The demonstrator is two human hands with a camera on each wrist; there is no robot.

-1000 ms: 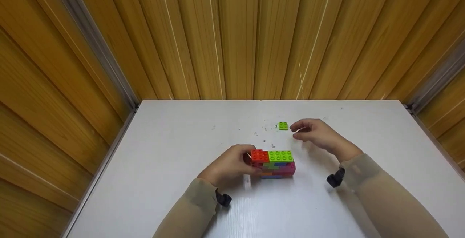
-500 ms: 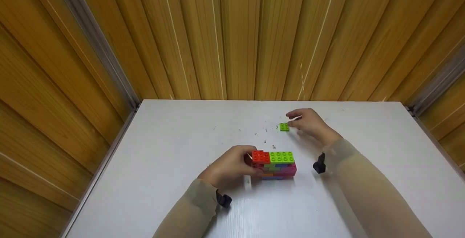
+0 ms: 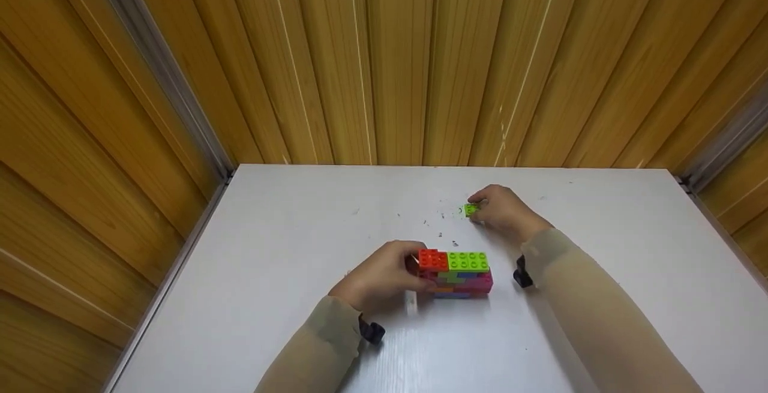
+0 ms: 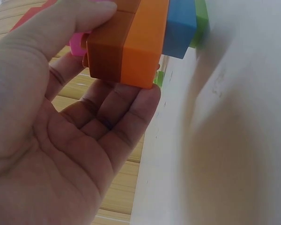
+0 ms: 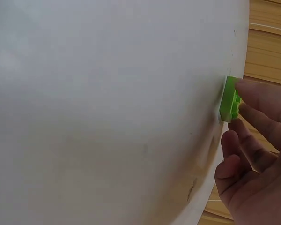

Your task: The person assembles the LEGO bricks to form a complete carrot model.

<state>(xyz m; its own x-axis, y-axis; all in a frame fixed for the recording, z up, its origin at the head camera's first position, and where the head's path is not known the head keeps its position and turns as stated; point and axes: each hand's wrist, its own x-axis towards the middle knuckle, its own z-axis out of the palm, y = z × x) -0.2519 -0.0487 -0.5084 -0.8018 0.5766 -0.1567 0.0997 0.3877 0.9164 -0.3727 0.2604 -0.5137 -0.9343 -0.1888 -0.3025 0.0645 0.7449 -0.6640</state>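
A block built of stacked toy bricks (image 3: pixel 468 262) stands on the white table, with red and lime green bricks on top and pink, blue and orange ones below. My left hand (image 3: pixel 384 273) grips its left end; the left wrist view shows the thumb on one side and fingertips under an orange brick (image 4: pixel 143 47). Farther back, a small lime green brick (image 3: pixel 470 210) lies on the table. Thumb and fingers of my right hand (image 3: pixel 507 213) pinch it by its edges. In the right wrist view, part of this green brick (image 5: pixel 228 98) hides behind the thumb.
The white table (image 3: pixel 288 219) ends at a wood-patterned wall (image 3: pixel 396 69) behind it. Small dark marks (image 3: pixel 441 235) dot the surface between the block and the back edge. Each wrist wears a small black device (image 3: pixel 523 273).
My right hand has moved left to the small green brick and closed its fingers on it. The left hand keeps its grip on the block in the same spot.
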